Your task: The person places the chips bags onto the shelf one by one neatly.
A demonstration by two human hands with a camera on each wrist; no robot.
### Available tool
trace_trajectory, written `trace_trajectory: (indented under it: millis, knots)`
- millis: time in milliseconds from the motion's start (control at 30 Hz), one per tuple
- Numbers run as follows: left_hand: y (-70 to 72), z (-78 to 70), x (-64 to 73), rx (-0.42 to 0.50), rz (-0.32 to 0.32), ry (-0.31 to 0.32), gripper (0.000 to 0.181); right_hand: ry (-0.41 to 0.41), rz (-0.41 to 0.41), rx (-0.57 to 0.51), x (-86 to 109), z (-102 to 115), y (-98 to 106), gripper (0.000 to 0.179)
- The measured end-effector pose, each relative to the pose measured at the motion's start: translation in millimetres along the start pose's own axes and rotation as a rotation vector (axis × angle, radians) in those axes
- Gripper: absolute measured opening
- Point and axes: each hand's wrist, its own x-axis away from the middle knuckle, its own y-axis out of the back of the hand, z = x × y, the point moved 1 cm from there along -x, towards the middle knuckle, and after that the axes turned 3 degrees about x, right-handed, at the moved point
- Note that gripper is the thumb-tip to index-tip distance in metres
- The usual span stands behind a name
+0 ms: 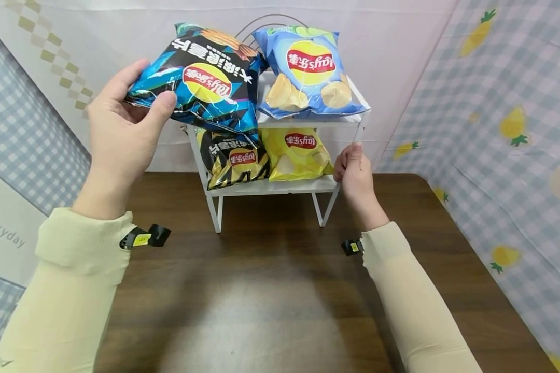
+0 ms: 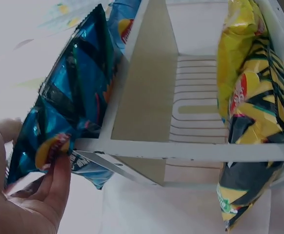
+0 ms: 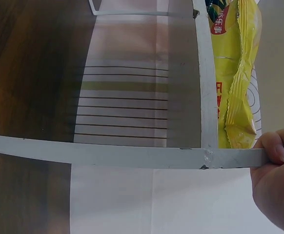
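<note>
My left hand (image 1: 123, 127) pinches the left end of a black and blue chip bag (image 1: 168, 83), thumb on top. That bag lies at the left of the white two-tier rack's (image 1: 284, 186) top shelf, tilted, its left end past the shelf edge. In the left wrist view, the fingers hold the bag's shiny blue corner (image 2: 30, 141). My right hand (image 1: 357, 173) grips the rack's right upright, fingers curled round the white bar (image 3: 239, 158). A light blue chip bag (image 1: 275, 57) rests beside the black and blue one on the top shelf.
On the lower shelf sit a black and gold chip bag (image 1: 219, 176) and a yellow chip bag (image 1: 280, 147). The rack stands at the back of a brown wooden table (image 1: 261, 290). A pale curtain (image 1: 401, 41) hangs behind, with checked cloth (image 1: 485, 171) at the right.
</note>
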Motion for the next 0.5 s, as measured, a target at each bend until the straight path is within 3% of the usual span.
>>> trace_trajectory:
  millis: [167, 267, 400, 500]
  knots:
    - [-0.6, 0.4, 3.1, -0.207, 0.095, -0.076, 0.072, 0.001, -0.006, -0.003, -0.1, -1, 0, 0.052]
    - [-7.2, -5.3, 5.7, -0.297, 0.052, -0.078, 0.063, 0.001, -0.011, 0.004, 0.1, 0, 0, 0.052]
    - [-18.5, -8.1, 6.1, -0.301, -0.017, -0.033, 0.055, -0.006, -0.018, 0.026, 0.0, 0, -1, 0.053]
    - [-23.9, -2.1, 4.2, -0.322, -0.019, -0.019, 0.055, -0.011, -0.018, 0.029, -0.3, -1, -1, 0.054]
